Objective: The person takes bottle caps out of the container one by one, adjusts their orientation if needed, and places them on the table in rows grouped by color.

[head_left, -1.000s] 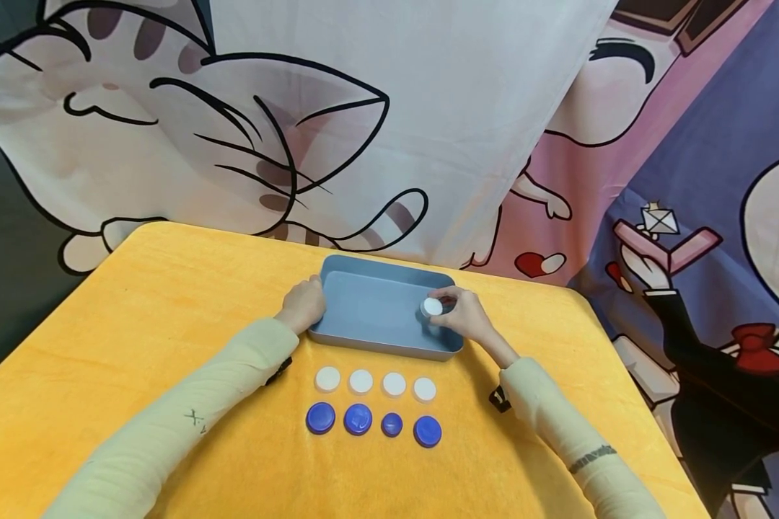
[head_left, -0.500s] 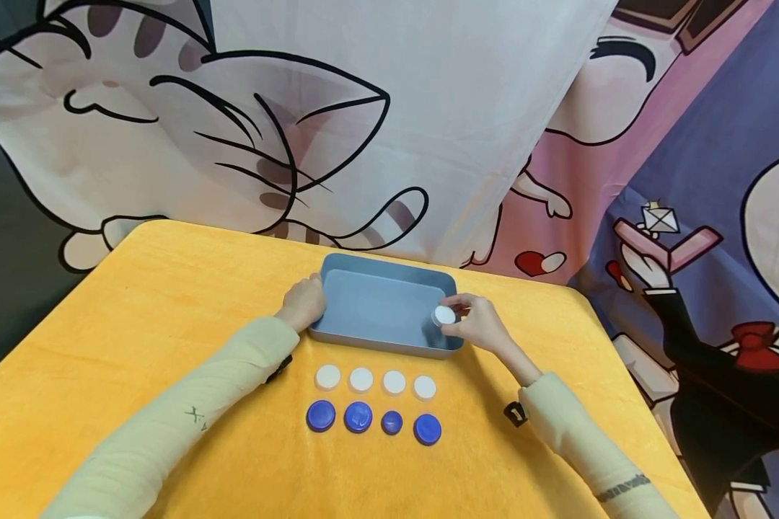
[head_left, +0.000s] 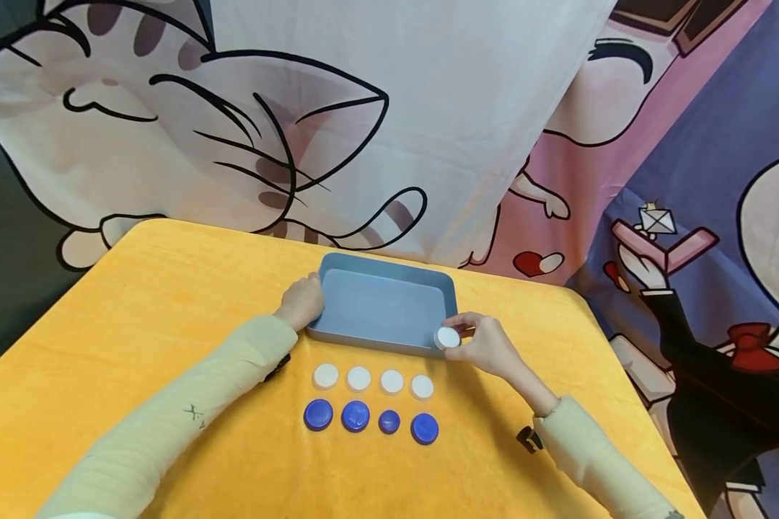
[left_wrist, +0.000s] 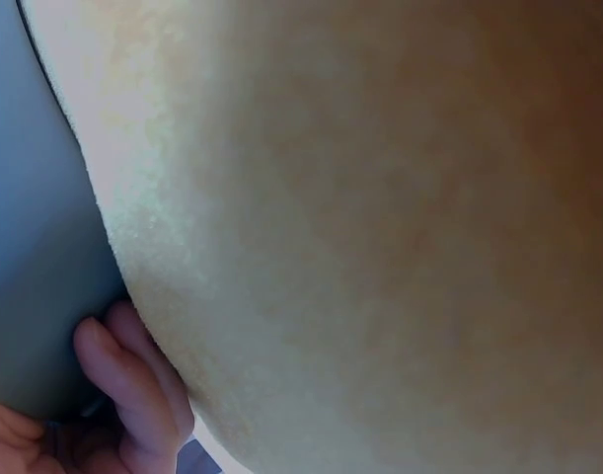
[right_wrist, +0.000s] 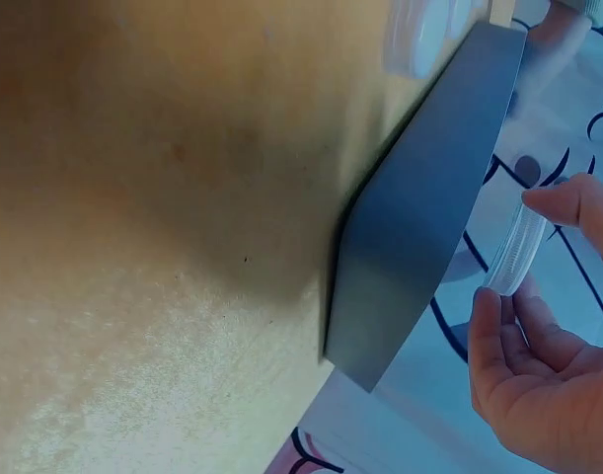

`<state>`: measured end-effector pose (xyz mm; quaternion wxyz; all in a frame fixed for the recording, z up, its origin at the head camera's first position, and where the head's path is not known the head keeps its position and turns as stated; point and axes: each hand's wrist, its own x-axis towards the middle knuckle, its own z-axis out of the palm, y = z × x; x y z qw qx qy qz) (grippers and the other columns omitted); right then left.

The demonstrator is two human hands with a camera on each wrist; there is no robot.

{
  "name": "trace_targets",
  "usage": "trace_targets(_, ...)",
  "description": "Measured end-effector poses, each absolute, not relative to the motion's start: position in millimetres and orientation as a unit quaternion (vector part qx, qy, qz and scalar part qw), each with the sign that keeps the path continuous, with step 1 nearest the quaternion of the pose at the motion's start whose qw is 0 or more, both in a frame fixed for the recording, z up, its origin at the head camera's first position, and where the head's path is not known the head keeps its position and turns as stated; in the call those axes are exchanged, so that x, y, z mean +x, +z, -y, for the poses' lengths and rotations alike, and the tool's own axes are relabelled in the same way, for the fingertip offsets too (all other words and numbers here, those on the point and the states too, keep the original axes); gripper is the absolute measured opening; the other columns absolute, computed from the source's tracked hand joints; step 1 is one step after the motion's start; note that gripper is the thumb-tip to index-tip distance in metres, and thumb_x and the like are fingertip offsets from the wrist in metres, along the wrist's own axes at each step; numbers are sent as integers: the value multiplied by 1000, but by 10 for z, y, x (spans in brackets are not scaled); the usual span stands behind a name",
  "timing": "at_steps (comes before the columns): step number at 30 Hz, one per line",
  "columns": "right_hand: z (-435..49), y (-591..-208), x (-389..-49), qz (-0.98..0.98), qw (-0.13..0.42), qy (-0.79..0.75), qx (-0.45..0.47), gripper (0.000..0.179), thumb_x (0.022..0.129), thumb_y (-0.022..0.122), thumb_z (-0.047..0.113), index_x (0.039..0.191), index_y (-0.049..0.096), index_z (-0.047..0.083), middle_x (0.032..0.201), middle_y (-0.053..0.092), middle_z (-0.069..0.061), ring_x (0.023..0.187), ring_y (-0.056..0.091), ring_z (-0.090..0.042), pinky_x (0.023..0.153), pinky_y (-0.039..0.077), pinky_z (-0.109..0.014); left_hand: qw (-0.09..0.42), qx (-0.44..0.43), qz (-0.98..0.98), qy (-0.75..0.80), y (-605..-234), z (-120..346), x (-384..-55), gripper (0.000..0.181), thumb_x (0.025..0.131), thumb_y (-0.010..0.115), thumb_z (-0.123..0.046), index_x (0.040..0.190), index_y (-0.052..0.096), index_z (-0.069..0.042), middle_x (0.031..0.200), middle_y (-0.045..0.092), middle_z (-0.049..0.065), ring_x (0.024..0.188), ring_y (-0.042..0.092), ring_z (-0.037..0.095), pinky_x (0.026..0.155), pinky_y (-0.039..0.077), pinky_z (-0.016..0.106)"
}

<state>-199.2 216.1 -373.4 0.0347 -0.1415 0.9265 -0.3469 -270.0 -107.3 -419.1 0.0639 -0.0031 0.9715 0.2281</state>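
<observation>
My left hand (head_left: 301,301) grips the left edge of a shallow blue-grey tray (head_left: 379,303); in the left wrist view its fingers (left_wrist: 133,385) curl at the tray wall. Between thumb and fingertips, my right hand (head_left: 493,347) pinches a round white bottle cap (head_left: 446,338) over the tray's front right corner. From the right wrist view, this cap (right_wrist: 518,247) shows a ridged, translucent side and is held above the tray's rim. In front of the tray lie a row of white caps (head_left: 358,378) and, nearer me, a row of blue caps (head_left: 355,416).
A yellow cloth (head_left: 188,288) covers the table. Behind it hangs a curtain (head_left: 480,108) printed with cartoon figures. The front row includes one smaller blue cap (head_left: 389,422).
My right hand has carried the white cap from over the tray's right inside toward me, to its front right corner. The left hand and both rows have stayed put.
</observation>
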Motion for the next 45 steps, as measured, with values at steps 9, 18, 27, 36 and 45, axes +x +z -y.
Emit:
trace_targets(9,-2228,-3853,-1782,-924,42,-353,-142,39,67,83,6,102,68,1,97,69,-12,86,63,-20,81,55,-39,62,-1,-972,225,-4201,1066,-2699,32,99,37,-6,123,47,12,104,63,29,93,65,38,77,55,45)
trace_targets(18,-2273,-3950,-1580,-925,17,-353,-137,40,64,86,5,100,68,4,97,68,-7,84,61,-18,79,55,-33,63,3,-972,226,-4198,1070,-2691,31,99,36,-5,121,47,13,103,63,29,93,66,38,77,55,45)
trace_targets(27,-2329,-4021,-1486,-922,44,-359,-138,40,63,86,5,98,67,4,95,68,-6,83,61,-16,76,54,-23,59,3,-972,227,-4213,1076,-2690,31,99,36,-5,121,47,13,103,63,30,93,66,39,77,55,46)
trace_targets(36,-2362,-4181,-1451,-926,58,-332,-169,38,64,86,13,98,69,8,89,68,-1,80,59,-9,71,51,-21,60,4,-972,229,-4213,1086,-2695,32,99,35,-5,122,46,14,105,62,31,94,65,39,79,55,47)
trace_targets(45,-2354,-4194,-1455,-929,71,-319,-174,37,64,85,11,97,70,10,90,68,1,80,58,-9,72,50,-21,63,0,-971,231,-4193,1075,-2693,32,99,35,-6,123,46,13,105,62,30,95,65,39,79,55,47)
